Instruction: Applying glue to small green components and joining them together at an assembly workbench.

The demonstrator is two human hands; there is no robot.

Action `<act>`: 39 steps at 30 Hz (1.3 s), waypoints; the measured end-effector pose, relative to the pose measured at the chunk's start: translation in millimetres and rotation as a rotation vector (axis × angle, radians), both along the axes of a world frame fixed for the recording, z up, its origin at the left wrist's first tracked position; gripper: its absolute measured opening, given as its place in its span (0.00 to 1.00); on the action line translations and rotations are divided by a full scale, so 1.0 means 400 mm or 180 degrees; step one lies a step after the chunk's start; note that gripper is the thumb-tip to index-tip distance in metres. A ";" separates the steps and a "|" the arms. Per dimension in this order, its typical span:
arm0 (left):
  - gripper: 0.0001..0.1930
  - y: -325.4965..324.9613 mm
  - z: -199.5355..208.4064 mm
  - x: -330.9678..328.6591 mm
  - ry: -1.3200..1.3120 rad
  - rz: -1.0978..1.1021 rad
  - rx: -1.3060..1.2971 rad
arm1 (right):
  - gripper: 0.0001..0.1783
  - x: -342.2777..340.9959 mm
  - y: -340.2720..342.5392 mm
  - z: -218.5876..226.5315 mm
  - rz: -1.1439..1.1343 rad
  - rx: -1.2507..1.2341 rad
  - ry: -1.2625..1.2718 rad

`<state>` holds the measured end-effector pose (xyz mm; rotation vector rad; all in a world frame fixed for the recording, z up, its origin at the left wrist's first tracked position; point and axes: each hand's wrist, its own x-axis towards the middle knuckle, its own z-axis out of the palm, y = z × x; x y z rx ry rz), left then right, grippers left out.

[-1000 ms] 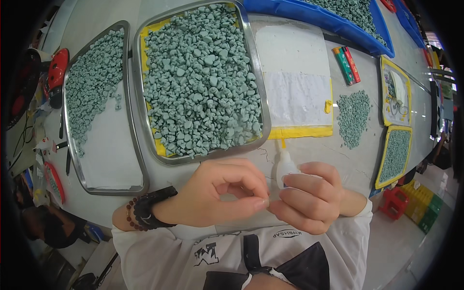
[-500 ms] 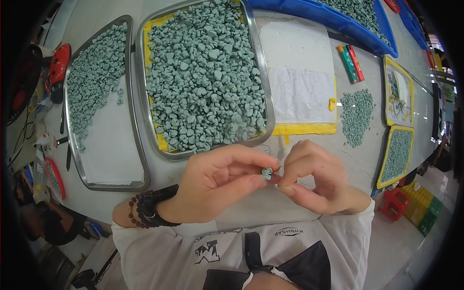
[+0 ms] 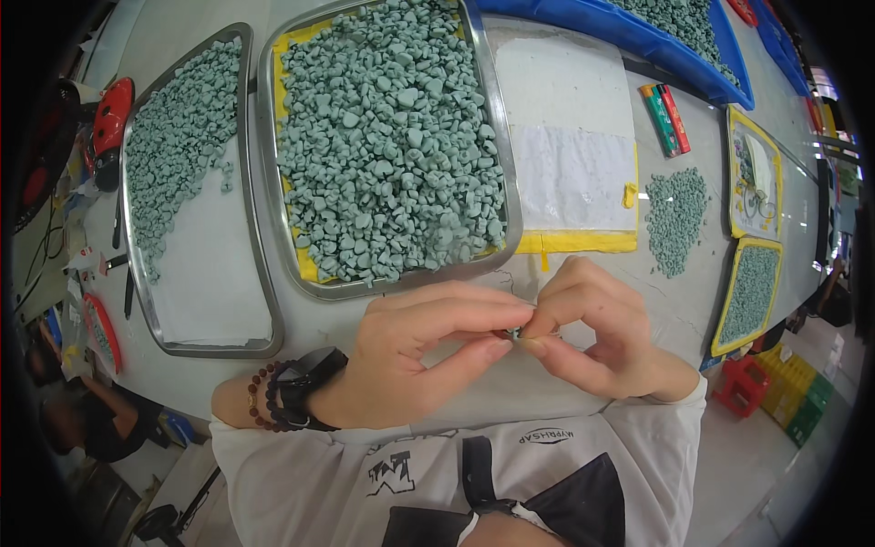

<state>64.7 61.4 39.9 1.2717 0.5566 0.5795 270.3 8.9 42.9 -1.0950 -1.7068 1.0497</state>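
Observation:
Both hands meet at the near edge of the table, just below the large metal tray (image 3: 512, 201). Between the fingertips of my left hand (image 3: 428, 342) is a small grey-green molded piece (image 3: 514, 334), mostly covered by the fingers. The thumb and forefinger of my right hand (image 3: 602, 333) pinch at the same spot, touching the piece; whether they grip it or something tinier is hidden. A heap of similar grey-green pieces (image 3: 392, 137) fills the large tray.
Left stands a second metal tray (image 3: 214, 310), partly filled with such pieces. Right of the large tray lies a yellow-edged white sheet (image 3: 574, 182). Beyond are two lighters (image 3: 665, 120), a loose pile of tiny pieces (image 3: 676, 219), a yellow-rimmed tray (image 3: 747, 292) and a blue bin (image 3: 620, 41).
My right hand has moved slightly left and its fingertips now meet those of my left hand. The left fingers have straightened and closed over the piece, which shows less than before.

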 end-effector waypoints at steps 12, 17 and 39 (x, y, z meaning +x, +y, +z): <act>0.13 0.001 -0.009 -0.005 -0.0258 0.0003 -0.0375 | 0.10 -0.013 -0.009 -0.007 -0.0259 0.0487 -0.0257; 0.13 0.003 -0.006 -0.005 -0.0376 -0.0050 -0.0578 | 0.12 -0.019 0.000 -0.007 -0.0427 0.0879 -0.0338; 0.11 0.027 0.006 -0.005 -0.0058 -0.0397 -0.0363 | 0.13 -0.031 0.001 -0.011 -0.0590 0.1842 -0.0801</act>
